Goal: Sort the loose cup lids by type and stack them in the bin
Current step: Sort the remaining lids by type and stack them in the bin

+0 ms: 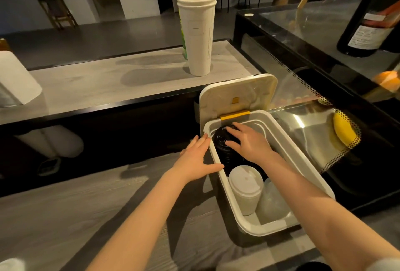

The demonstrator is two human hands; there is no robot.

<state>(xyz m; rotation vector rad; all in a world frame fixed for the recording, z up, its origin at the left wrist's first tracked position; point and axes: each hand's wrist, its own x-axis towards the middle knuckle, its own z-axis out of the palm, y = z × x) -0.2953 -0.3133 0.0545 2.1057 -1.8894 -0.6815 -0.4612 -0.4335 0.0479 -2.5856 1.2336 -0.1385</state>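
1. We note the bin: white hard plastic, rectangular with rounded corners and a broad flat rim. Its hinged lid stands open at the far end on a yellow hinge.
2. The bin sits on a grey wood-grain counter, hard against a glass display case on its right. Its long axis runs away from us, slanting slightly left.
3. Contents: a black lid stack, glossy and ribbed, lies on its side along the left wall with its axis parallel to the bin's length and its far end at the hinge end.
4. A white lid stack, matte, sits near the middle with its round top face turned up towards us. A translucent lid stack fills the near right corner, touching it.
5. Left hand: fingers straight along the outside of the left rim, thumb laid on the rim; it braces the bin and grasps nothing.
6. Right hand: inside the bin, fingers spread and barely bent, resting on the far end of the black lid stack.
7. Room: we see a bare strip of bin floor between the black lid stack and the right wall at the far end.
8. Paper cups, nested and upright, stand on the raised ledge beyond.
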